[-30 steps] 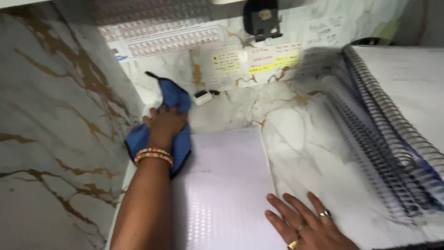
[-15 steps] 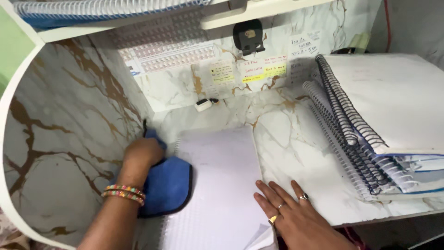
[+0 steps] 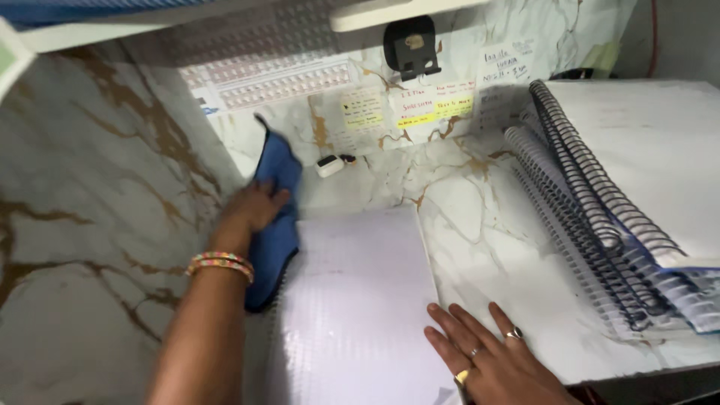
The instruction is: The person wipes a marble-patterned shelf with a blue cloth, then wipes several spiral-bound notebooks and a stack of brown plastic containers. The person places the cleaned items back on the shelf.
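My left hand (image 3: pixel 251 211) presses a blue cloth (image 3: pixel 274 217) against the marble desk surface, in the corner by the left wall. Coloured bead bracelets ring that wrist. My right hand (image 3: pixel 491 358) lies flat with fingers spread on the marble desk (image 3: pixel 480 225), at the right edge of a white-covered notebook (image 3: pixel 352 300). It wears rings. The notebook lies flat between my two hands, its left edge touching the cloth.
A stack of spiral-bound notebooks (image 3: pixel 622 202) fills the right side of the desk. A small white object (image 3: pixel 328 165) sits at the back. Paper notes (image 3: pixel 435 105) and a black clip holder (image 3: pixel 409 45) are on the back wall. A shelf (image 3: pixel 225 15) runs overhead.
My left hand and the blue cloth have slid forward along the left wall, toward the back corner. My right hand stays flat by the notebook.
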